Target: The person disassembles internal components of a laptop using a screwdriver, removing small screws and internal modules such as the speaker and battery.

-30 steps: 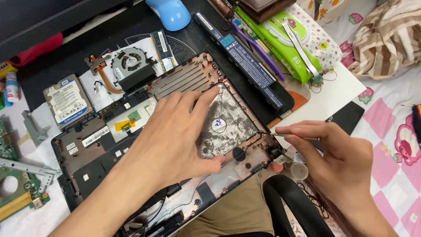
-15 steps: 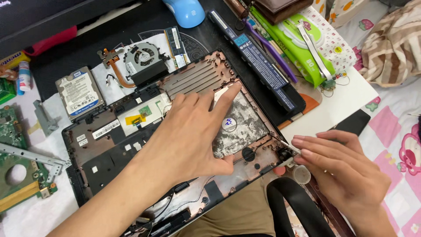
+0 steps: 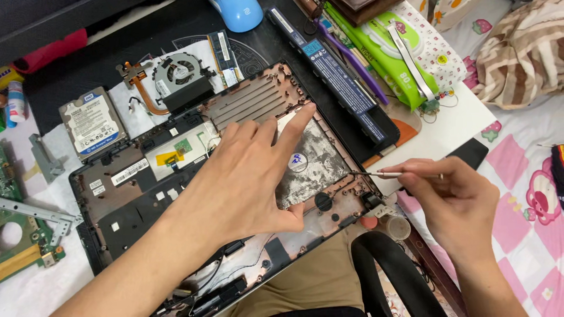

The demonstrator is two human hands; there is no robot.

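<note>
An opened laptop bottom case (image 3: 126,194) lies on the table with its dark inner frame and a silvery foil patch (image 3: 314,158) exposed. My left hand (image 3: 247,176) rests flat on the case, fingers spread, the index fingertip near the case's far right edge. My right hand (image 3: 458,202) pinches a thin stick-like tool (image 3: 376,174) whose tip touches the right rim of the case.
A cooling fan with copper pipe (image 3: 176,79), a hard drive (image 3: 91,123), a memory stick (image 3: 223,56) and a long black battery (image 3: 346,88) lie behind the case. Green circuit boards (image 3: 17,258) sit at left, a blue mouse (image 3: 238,12) at top, a wipes pack (image 3: 405,50) at right.
My right hand has risen and now holds the thin tool level against the case's right rim. My left hand stays pressed on the case, its fingers spread a little wider.
</note>
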